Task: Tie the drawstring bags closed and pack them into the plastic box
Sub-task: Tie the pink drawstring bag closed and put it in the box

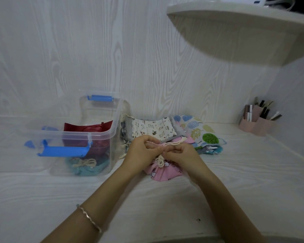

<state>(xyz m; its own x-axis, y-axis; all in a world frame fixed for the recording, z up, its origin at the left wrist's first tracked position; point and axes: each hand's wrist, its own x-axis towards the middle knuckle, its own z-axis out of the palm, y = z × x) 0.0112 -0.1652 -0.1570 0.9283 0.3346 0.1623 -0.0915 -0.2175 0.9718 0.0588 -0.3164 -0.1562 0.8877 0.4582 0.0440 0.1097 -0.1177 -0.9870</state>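
A pink drawstring bag (162,173) lies on the white table in front of me, its neck gathered. Its cream drawstring (172,143) loops up between my hands. My left hand (142,150) pinches the cord on the left and my right hand (180,155) pinches it on the right, both just above the bag's neck. The clear plastic box (102,137) with blue latches stands to the left; inside it are a dark red bag (88,128) and a teal bag (85,168) with a tied cord. Behind my hands lies a pile of untied bags (154,128), one cat-printed, one leaf-printed (200,130).
A pink organiser (256,125) with pens and tubes stands at the back right by the wall. A white shelf (235,20) juts out overhead on the right. The box lid with blue clips (47,128) lies behind the box on the left.
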